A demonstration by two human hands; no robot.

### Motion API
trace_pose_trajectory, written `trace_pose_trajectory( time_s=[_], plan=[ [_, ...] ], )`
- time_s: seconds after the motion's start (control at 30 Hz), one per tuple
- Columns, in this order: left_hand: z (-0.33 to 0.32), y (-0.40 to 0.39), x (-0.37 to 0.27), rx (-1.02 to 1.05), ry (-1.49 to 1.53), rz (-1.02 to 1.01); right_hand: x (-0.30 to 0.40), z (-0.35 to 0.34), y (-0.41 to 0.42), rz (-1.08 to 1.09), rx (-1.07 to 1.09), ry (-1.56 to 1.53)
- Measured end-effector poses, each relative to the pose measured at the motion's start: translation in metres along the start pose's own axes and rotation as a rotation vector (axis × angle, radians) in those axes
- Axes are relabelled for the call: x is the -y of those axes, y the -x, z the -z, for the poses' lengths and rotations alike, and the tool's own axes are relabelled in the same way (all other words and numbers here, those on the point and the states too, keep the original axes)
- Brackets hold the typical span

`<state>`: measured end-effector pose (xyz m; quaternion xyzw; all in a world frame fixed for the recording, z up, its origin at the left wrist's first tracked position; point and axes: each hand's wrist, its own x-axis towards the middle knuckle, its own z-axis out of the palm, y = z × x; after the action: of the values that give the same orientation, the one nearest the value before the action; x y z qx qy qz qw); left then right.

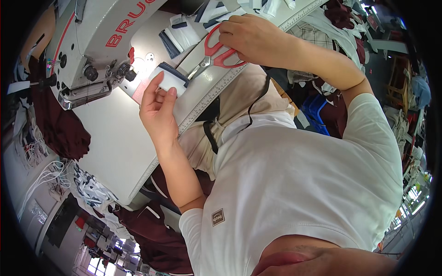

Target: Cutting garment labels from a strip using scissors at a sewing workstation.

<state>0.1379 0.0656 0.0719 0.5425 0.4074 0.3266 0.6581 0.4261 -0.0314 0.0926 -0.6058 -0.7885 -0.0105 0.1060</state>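
Note:
My left hand (159, 112) holds a small folded stack of white and navy fabric (169, 77) between thumb and fingers, just above the sewing table. Bent fingers of my right hand (238, 38) overlap the red handles of a pair of scissors (207, 60); whether they grip them cannot be told. The blades point towards the held stack, and their tips are hidden near it. Beyond the scissors lies a pile of white and navy fabric pieces (183, 34), with more pieces (217, 12) at the top.
A Bruce sewing machine (100, 41) stands at the upper left. A ruler strip (214, 91) runs along the near edge of the white table (114, 138). Dark red cloth (58, 127) hangs at the far left, more cloth (155, 234) below. A blue crate (314, 112) stands at the right.

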Motion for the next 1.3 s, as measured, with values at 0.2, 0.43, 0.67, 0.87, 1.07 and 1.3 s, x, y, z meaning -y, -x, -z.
trace_pose_trajectory(
  time_s=[0.2, 0.43, 0.67, 0.87, 1.07, 1.3],
  plan=[
    [-0.003, 0.002, 0.001, -0.081, -0.025, -0.106, 0.005, 0.010, 0.010, -0.046, 0.047, -0.107],
    [-0.018, -0.001, 0.004, -0.055, 0.091, -0.131, 0.045, 0.029, 0.077, -0.608, 0.300, -0.775],
    [-0.054, -0.010, 0.001, 0.048, 0.282, -0.061, 0.094, -0.021, 0.102, -0.605, 0.445, -1.301],
    [-0.062, -0.009, 0.005, 0.095, 0.181, -0.102, 0.096, -0.014, 0.078, -0.625, 0.424, -1.201],
    [-0.073, -0.003, -0.001, 0.071, 0.191, -0.069, 0.095, -0.012, 0.069, -0.607, 0.365, -1.196],
    [-0.070, -0.003, 0.001, 0.083, 0.188, -0.120, 0.095, -0.006, 0.065, -0.626, 0.313, -1.269]
  ],
)
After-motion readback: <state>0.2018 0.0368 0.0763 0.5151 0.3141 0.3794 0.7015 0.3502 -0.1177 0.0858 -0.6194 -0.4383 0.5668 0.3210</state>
